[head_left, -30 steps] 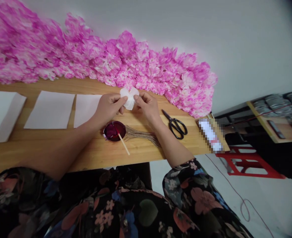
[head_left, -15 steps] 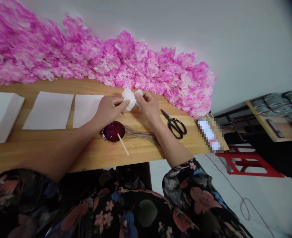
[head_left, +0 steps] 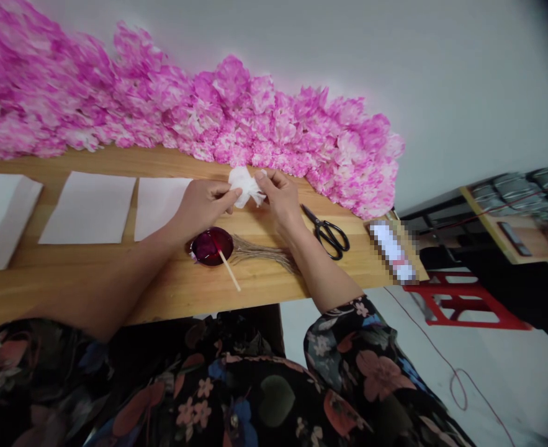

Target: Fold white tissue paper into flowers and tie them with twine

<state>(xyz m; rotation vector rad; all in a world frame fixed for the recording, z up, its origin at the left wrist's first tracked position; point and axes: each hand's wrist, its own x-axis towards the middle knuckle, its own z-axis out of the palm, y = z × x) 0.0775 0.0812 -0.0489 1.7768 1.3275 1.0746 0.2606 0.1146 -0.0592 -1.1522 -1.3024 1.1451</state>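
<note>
Left hand (head_left: 203,202) and right hand (head_left: 282,197) both pinch a crinkly, thin white papery piece (head_left: 240,180) above a grainy wood table (head_left: 269,288), ruffly pink flowers (head_left: 236,112) heaped behind.

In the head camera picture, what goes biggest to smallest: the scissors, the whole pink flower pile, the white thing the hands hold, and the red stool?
1. Pink flower pile
2. Red stool, counting the part that shows
3. Scissors
4. White thing, also the smallest
</note>
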